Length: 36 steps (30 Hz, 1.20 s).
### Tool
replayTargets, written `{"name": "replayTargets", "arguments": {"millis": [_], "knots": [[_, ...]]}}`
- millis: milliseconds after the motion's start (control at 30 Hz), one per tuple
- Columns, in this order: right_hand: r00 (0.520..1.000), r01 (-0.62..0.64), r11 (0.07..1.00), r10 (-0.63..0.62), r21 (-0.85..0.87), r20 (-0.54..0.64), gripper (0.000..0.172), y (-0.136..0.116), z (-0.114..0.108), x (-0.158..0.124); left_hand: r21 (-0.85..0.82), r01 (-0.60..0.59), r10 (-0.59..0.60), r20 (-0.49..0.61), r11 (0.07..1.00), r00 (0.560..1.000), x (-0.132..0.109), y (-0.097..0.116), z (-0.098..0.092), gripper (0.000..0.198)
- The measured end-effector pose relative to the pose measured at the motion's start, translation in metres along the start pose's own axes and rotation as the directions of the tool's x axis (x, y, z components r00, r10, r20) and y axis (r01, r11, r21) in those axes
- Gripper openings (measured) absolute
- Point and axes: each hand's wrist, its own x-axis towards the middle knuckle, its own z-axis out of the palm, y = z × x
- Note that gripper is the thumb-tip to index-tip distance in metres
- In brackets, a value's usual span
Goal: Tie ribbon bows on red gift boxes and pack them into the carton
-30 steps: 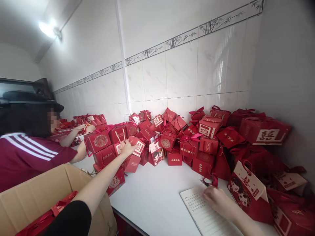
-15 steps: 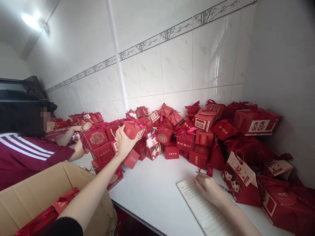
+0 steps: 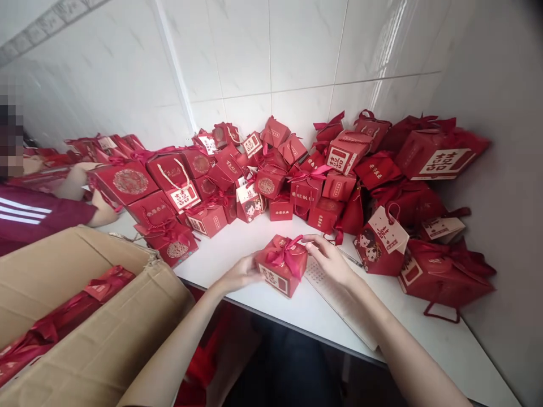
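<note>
A small red gift box [image 3: 275, 282] with a pink-red ribbon bow [image 3: 286, 257] on top and a pale printed label is held just above the front edge of the white table. My left hand [image 3: 241, 274] grips it from the left side, fingers partly hidden behind it. At its upper right, my right hand [image 3: 328, 257] has its fingertips curled at a loop of the ribbon. Below my right forearm lies an open lined notebook [image 3: 339, 305] with handwriting, partly covered. A dark pen [image 3: 352, 260] seems to lie by its far edge.
Many red gift boxes [image 3: 305, 195] are heaped along the tiled wall. On the left stands an open cardboard box [image 3: 139, 305] with red packages [image 3: 63, 328] inside. A person in a maroon sleeve [image 3: 72, 215] reaches over the table at far left. A grey wall bounds the right.
My left hand has brought a gift box from the heap to the front of the table. My right hand has left the notebook and moved to the box's ribbon. The view has tilted down.
</note>
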Motion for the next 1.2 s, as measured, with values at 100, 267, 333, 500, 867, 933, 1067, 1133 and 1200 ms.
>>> {"name": "replayTargets", "arguments": {"millis": [100,267,333,500,867,933,1067,1133,1200], "knots": [[0.997,0.005,0.998,-0.011,0.068,0.080,0.036,-0.009,0.003,-0.002,0.018,0.014,-0.010,-0.242,1.000,0.970,0.005,0.001,-0.001,0.048],[0.999,-0.029,0.989,0.022,0.145,0.049,0.032,-0.011,0.007,-0.002,0.126,-0.147,0.189,-0.456,0.981,0.870,-0.008,0.009,0.028,0.043],[0.999,-0.044,0.981,0.039,0.188,0.029,0.033,-0.011,0.008,-0.002,0.264,-0.217,0.310,-0.394,0.940,0.865,-0.013,0.017,0.038,0.044],[0.993,-0.077,0.943,0.043,0.325,0.111,0.044,-0.019,0.003,-0.005,0.399,-0.187,0.317,-0.290,0.898,0.903,-0.007,0.028,0.035,0.010],[0.886,-0.414,0.828,0.270,0.378,0.377,0.050,-0.014,0.001,-0.002,0.703,-0.381,0.502,0.039,0.600,0.864,-0.031,0.038,0.033,0.042],[0.880,-0.422,0.812,0.258,0.403,0.399,0.047,-0.015,0.001,-0.002,0.770,-0.387,0.510,0.094,0.507,0.855,-0.033,0.037,0.033,0.039],[0.898,-0.403,0.786,0.239,0.469,0.370,0.047,-0.012,0.000,0.000,0.805,-0.379,0.556,0.075,0.456,0.828,-0.029,0.029,0.029,0.026],[0.905,-0.394,0.785,0.239,0.478,0.352,0.047,-0.008,-0.001,0.002,0.788,-0.382,0.579,0.040,0.483,0.814,-0.025,0.026,0.028,0.016],[0.911,-0.386,0.789,0.245,0.478,0.331,0.046,-0.003,-0.003,0.004,0.768,-0.383,0.610,-0.012,0.513,0.793,-0.022,0.024,0.028,0.008]]}}
